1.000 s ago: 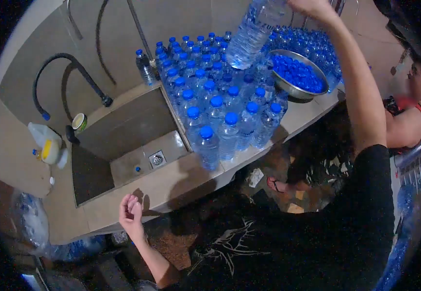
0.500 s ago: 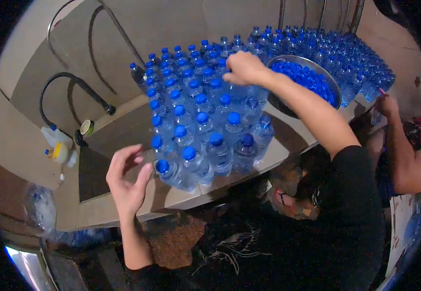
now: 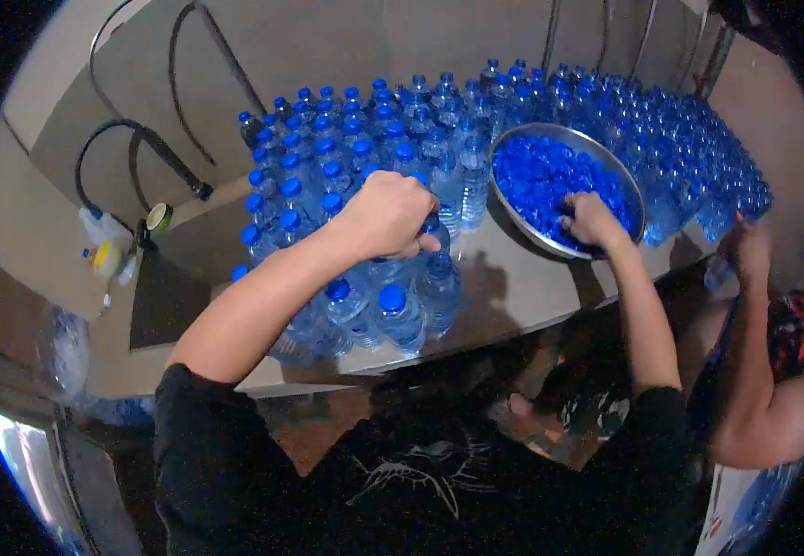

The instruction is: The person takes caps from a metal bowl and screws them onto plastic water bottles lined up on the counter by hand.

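Clear plastic bottles with blue caps [image 3: 392,298] stand upright in close rows on the counter. My left hand [image 3: 391,215] is closed over the top of a bottle in the front right part of these rows. Its curled fingers hide what they grip. At the metal bowl [image 3: 632,182], my right hand [image 3: 593,221] dips into the loose blue bottle caps [image 3: 541,176]. Its fingers are bent among the caps, with the tips partly hidden. Between the two hands stand clear bottles [image 3: 472,176] whose tops show no blue cap.
A dense mass of bottles [image 3: 680,153] fills the counter's far right. Black hose-like faucets [image 3: 165,157] rise at the left, near a yellow-and-white container [image 3: 108,258]. Another person's hand [image 3: 747,248] is at the right edge. The counter's front edge [image 3: 513,332] runs below my arms.
My left hand has moved from the front left, where it was open, to over the bottles and closed. My right hand has gone from the bottles to the bowl of caps. The view has shifted.
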Action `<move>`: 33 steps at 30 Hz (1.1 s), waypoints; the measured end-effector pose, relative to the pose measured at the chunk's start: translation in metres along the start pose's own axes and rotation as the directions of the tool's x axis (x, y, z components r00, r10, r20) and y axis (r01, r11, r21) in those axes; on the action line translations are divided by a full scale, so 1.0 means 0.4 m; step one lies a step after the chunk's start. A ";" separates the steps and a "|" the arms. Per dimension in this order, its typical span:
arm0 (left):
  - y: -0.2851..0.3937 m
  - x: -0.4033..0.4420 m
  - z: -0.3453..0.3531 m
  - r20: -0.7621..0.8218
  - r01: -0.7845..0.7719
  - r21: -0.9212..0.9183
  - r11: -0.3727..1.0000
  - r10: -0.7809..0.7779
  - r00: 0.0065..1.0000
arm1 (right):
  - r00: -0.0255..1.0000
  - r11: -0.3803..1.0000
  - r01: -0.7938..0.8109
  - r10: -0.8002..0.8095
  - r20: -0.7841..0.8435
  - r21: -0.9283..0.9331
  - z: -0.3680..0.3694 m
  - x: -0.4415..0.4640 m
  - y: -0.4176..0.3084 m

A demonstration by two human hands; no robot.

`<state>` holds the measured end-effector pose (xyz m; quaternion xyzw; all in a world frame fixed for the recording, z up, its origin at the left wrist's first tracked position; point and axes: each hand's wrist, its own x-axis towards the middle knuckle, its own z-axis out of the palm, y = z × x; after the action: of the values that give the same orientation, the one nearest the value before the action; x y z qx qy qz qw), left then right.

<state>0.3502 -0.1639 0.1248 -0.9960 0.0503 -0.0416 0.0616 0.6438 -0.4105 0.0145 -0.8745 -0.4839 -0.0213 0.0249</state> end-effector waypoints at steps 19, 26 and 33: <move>-0.174 -0.641 -0.434 -0.536 0.217 -0.607 0.765 -0.595 0.599 | 0.985 0.984 -0.167 0.163 -0.063 -0.057 0.030 0.086 0.075; -0.139 -0.854 -0.197 -0.383 0.520 -0.514 0.682 -0.725 0.573 | 0.941 0.956 -0.289 0.292 -0.171 0.047 0.053 0.116 0.123; -0.183 -0.959 -0.011 -0.285 0.498 -0.596 0.630 -0.746 0.602 | 0.869 0.939 -0.328 0.342 -0.356 0.103 -0.031 0.076 0.068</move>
<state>-0.0235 -0.0517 0.1092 -0.8816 -0.2892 -0.3086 -0.2094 0.6828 -0.4002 0.0281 -0.9247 -0.3120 -0.1710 0.1357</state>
